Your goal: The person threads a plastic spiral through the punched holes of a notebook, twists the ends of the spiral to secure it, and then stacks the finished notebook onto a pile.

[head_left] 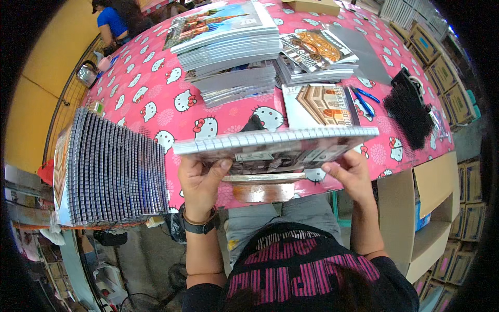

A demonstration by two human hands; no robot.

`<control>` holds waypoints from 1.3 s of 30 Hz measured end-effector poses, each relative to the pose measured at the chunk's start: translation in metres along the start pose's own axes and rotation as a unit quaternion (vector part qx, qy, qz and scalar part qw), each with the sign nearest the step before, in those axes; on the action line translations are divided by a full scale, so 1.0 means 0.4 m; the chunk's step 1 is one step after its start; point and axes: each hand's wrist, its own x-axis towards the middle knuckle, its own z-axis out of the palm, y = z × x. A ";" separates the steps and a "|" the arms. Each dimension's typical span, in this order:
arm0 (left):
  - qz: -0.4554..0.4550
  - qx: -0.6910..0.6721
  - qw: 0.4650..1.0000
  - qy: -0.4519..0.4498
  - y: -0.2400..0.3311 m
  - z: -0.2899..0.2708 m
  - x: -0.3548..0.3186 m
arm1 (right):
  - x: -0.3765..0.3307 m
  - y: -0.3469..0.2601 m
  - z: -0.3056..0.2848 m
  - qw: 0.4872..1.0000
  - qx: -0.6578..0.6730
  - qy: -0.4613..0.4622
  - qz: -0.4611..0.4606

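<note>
A wire-bound notebook with a dark printed cover is held up over the near edge of the table, its white, ringed spine on top. My left hand grips its left end, thumb on the near face. At its right end my right hand grips the lower corner, thumb also on the near face. Just below it, at the table's edge, lies a brown wooden piece, partly hidden. Behind the notebook is a stack with an arch-printed cover. Left of my left hand stands a long row of bound notebooks.
Tall stacks of printed sheets and a smaller pile stand farther back on the pink table. To the right lie blue pliers and black wire combs. An open cardboard box stands at lower right. Another person is far left.
</note>
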 end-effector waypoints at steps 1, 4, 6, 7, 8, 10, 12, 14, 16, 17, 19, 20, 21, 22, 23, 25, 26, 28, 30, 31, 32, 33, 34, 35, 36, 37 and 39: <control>-0.015 0.001 1.000 -0.001 -0.001 -0.001 -0.008 | -0.015 0.002 0.009 1.000 -0.010 0.009 0.013; -0.055 0.004 0.998 -0.005 -0.004 -0.014 -0.026 | -0.022 0.009 0.009 0.999 -0.033 0.016 0.022; -0.044 0.007 0.999 -0.008 -0.004 -0.030 -0.037 | -0.012 -0.007 -0.008 0.986 -0.151 -0.027 -0.066; -0.039 0.016 0.999 -0.017 -0.006 -0.040 -0.044 | -0.008 -0.004 -0.009 0.987 -0.142 -0.025 -0.076; -0.007 0.007 0.999 -0.042 -0.014 -0.045 -0.038 | -0.004 0.003 -0.004 0.987 -0.132 -0.024 -0.086; 0.020 0.000 0.998 -0.058 -0.017 -0.041 -0.041 | -0.001 0.018 -0.002 0.987 -0.130 -0.018 -0.087; -0.018 0.025 0.999 -0.030 -0.009 -0.036 -0.049 | 0.002 0.014 -0.006 0.972 -0.208 -0.010 -0.106; -0.035 0.067 0.997 -0.019 0.006 -0.026 -0.053 | 0.002 0.017 -0.007 0.968 -0.232 -0.017 -0.091; -0.072 0.123 0.989 -0.032 -0.005 -0.040 -0.054 | 0.001 0.054 -0.009 0.979 -0.189 -0.036 -0.062; -0.090 0.150 0.984 -0.039 -0.014 -0.053 -0.055 | 0.000 0.084 -0.011 0.984 -0.160 -0.048 -0.057; -0.131 0.167 0.975 -0.060 -0.031 -0.082 -0.061 | -0.011 0.097 0.001 0.996 -0.043 -0.076 0.019; -0.135 0.102 0.985 -0.045 -0.044 -0.077 -0.069 | -0.011 0.103 0.020 0.996 -0.037 -0.078 -0.024; -0.139 0.036 0.989 -0.030 -0.063 -0.075 -0.079 | -0.010 0.113 0.040 0.994 -0.031 -0.080 -0.067; -0.156 0.006 0.987 -0.036 -0.102 -0.088 -0.096 | -0.013 0.132 0.068 0.995 -0.026 -0.074 -0.067; -0.176 0.062 0.982 -0.028 -0.115 -0.074 -0.112 | -0.013 0.155 0.096 0.995 -0.022 -0.069 -0.067; -0.141 0.060 0.988 0.009 -0.134 -0.068 -0.111 | -0.004 0.171 0.121 0.995 -0.041 -0.066 -0.068; -0.131 0.072 0.989 0.003 -0.140 -0.073 -0.100 | 0.007 0.174 0.123 0.994 -0.061 -0.066 -0.067; -0.104 0.095 0.990 -0.001 -0.150 -0.093 -0.069 | 0.036 0.145 0.110 0.976 -0.176 -0.104 -0.072; -0.006 0.152 0.988 0.014 -0.148 -0.092 -0.057 | 0.045 0.105 0.044 0.957 -0.232 -0.135 -0.109; 0.042 0.184 0.982 0.022 -0.146 -0.095 -0.052 | 0.049 0.091 -0.003 0.946 -0.256 -0.151 -0.127; 0.055 0.159 0.983 0.079 -0.146 -0.091 -0.056 | 0.072 0.073 -0.068 0.946 -0.282 -0.097 -0.127; 0.037 0.120 0.988 0.092 -0.137 -0.086 -0.058 | 0.093 0.046 -0.133 0.975 -0.196 -0.025 -0.100; 0.018 0.082 0.991 0.107 -0.122 -0.080 -0.068 | 0.126 0.073 -0.254 0.944 -0.304 0.050 -0.114; -0.001 0.035 0.993 0.115 -0.116 -0.067 -0.066 | 0.145 0.107 -0.391 0.933 -0.315 0.151 -0.088; -0.053 0.044 0.983 0.169 -0.115 -0.055 -0.060 | 0.155 0.140 -0.524 0.860 -0.436 0.230 -0.131; -0.044 0.038 0.982 0.179 -0.120 -0.045 -0.053 | 0.156 0.163 -0.627 0.793 -0.540 0.268 -0.081; -0.024 0.028 0.980 0.198 -0.130 -0.026 -0.034 | 0.136 0.233 -0.743 0.647 -0.695 0.298 0.094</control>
